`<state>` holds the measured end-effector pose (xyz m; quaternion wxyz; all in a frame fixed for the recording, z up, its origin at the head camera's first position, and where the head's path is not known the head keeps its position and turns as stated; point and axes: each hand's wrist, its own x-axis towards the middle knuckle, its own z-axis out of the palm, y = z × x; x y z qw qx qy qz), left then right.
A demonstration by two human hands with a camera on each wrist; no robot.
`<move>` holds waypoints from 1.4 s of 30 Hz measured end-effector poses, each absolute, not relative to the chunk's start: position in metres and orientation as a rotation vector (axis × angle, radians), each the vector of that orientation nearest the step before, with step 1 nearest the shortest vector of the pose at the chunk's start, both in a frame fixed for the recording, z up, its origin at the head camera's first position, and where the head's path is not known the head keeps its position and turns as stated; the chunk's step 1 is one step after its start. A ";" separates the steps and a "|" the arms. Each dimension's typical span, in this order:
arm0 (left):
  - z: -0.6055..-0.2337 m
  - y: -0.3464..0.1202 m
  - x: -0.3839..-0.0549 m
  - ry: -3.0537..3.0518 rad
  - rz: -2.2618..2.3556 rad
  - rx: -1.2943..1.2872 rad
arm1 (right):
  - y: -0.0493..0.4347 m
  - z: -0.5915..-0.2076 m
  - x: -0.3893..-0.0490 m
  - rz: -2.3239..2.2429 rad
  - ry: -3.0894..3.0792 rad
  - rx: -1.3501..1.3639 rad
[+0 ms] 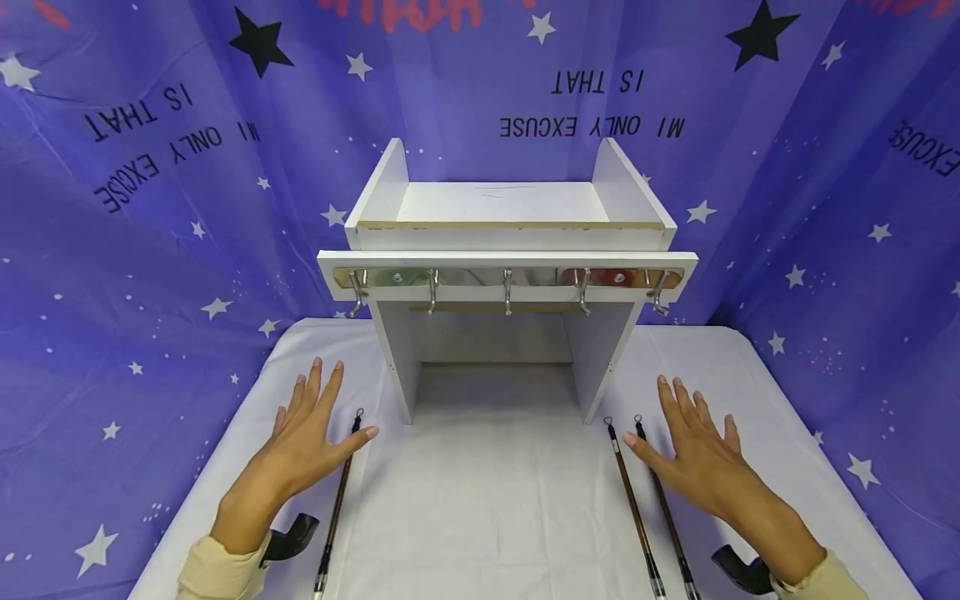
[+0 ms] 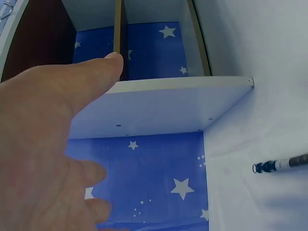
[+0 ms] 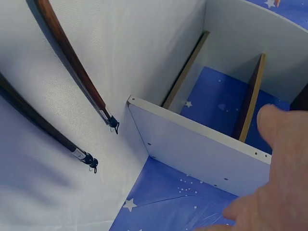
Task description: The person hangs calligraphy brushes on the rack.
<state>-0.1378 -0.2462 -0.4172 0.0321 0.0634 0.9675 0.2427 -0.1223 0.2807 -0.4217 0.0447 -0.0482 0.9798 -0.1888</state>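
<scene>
A white rack (image 1: 508,237) with a row of several metal hooks (image 1: 508,292) stands at the far middle of the table. My left hand (image 1: 300,442) hovers to its left with fingers spread, empty, over a slim dark calligraphy brush (image 1: 341,500) that ends in a small hanging loop. On the other side, my right hand (image 1: 697,454) is likewise spread and holds nothing. Beside it lie two more brushes, a brown one (image 1: 633,500) and a darker one (image 1: 667,508), loops pointing toward the rack. Their lower ends run out of the head view.
A white cloth (image 1: 465,517) covers the table. Purple curtains (image 1: 480,100) printed with stars and lettering surround it at the back and sides. The rack has an upper shelf (image 1: 502,202) and side panels (image 3: 192,134) reaching down to the table. Black wrist mounts (image 1: 292,537) show at both cuffs.
</scene>
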 end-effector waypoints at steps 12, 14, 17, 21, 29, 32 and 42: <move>-0.417 -0.240 -0.155 3.038 0.982 0.303 | 0.288 -0.426 -0.124 -0.564 3.102 -0.140; -0.417 -0.237 -0.160 3.035 1.069 0.323 | 0.291 -0.428 -0.123 -0.553 3.109 -0.137; -0.418 -0.233 -0.167 3.026 1.173 0.357 | 0.294 -0.432 -0.123 -0.544 3.109 -0.134; -0.421 -0.230 -0.174 3.023 1.246 0.421 | 0.296 -0.435 -0.123 -0.532 3.096 -0.135; -0.429 -0.225 -0.179 3.037 1.337 0.497 | 0.299 -0.438 -0.124 -0.517 3.026 -0.127; -0.431 -0.223 -0.180 3.060 1.380 0.510 | 0.300 -0.438 -0.124 -0.508 3.003 -0.120; -0.432 -0.216 -0.183 3.063 1.434 0.461 | 0.303 -0.445 -0.125 -0.490 2.940 -0.082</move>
